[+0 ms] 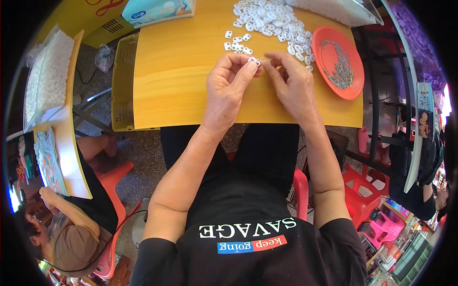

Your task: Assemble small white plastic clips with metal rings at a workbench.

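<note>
My left hand (230,78) pinches a small white plastic piece (254,61) with holes between thumb and forefinger, over the table's near half. Close beside it, my right hand (291,78) has thumb and forefinger closed together at the piece's right side. A thin metal bit seems to lie at those fingertips, too small to make out for sure. Beyond my hands lies a small group of white pieces (237,46), and behind it a larger heap of white oval pieces (272,19). A red plate (355,71) of small metal pins (339,69) stands right of my right hand.
The yellow wooden table (176,86) ends just before my lap. A tissue pack (160,12) lies at its far left, and a white tray (334,12) at the far right. Another person (76,233) sits at a side table on the left. Red chairs (355,190) stand at right.
</note>
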A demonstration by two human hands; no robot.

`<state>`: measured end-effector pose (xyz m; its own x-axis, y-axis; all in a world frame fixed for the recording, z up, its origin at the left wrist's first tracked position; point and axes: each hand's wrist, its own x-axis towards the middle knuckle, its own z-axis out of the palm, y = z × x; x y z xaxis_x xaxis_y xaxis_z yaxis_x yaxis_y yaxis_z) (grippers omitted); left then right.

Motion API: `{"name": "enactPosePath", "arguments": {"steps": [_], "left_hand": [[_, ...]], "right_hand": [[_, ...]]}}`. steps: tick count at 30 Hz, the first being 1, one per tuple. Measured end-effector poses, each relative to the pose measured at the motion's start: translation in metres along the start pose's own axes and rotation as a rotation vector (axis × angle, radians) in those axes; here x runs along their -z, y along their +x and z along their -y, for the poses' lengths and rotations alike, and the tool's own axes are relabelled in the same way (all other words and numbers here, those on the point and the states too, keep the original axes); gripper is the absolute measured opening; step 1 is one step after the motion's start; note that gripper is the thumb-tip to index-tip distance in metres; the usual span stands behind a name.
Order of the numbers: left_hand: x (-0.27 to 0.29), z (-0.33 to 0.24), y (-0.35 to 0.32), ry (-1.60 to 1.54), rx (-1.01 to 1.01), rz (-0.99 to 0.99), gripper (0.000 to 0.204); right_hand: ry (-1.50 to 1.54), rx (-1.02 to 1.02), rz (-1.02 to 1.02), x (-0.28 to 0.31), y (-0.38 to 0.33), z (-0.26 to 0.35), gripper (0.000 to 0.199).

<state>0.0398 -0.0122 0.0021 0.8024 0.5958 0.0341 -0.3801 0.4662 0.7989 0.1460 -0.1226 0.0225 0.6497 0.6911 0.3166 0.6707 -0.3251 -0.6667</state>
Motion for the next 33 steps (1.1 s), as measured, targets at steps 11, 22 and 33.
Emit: {"name": "enactPosePath", "arguments": {"steps": [11, 22, 33], "left_hand": [[-0.001, 0.001, -0.001, -0.002, 0.007, 0.011, 0.009], [0.000, 0.002, -0.001, 0.034, 0.027, 0.028, 0.010], [0.000, 0.003, -0.003, 0.181, 0.006, 0.002, 0.011]], "right_hand": [[0.066, 0.137, -0.046, 0.009, 0.007, -0.005, 0.009], [0.436, 0.181, 0.080, 0.014, 0.017, 0.002, 0.007], [0.473, -0.123, 0.132, 0.017, 0.012, 0.012, 0.010]]}}
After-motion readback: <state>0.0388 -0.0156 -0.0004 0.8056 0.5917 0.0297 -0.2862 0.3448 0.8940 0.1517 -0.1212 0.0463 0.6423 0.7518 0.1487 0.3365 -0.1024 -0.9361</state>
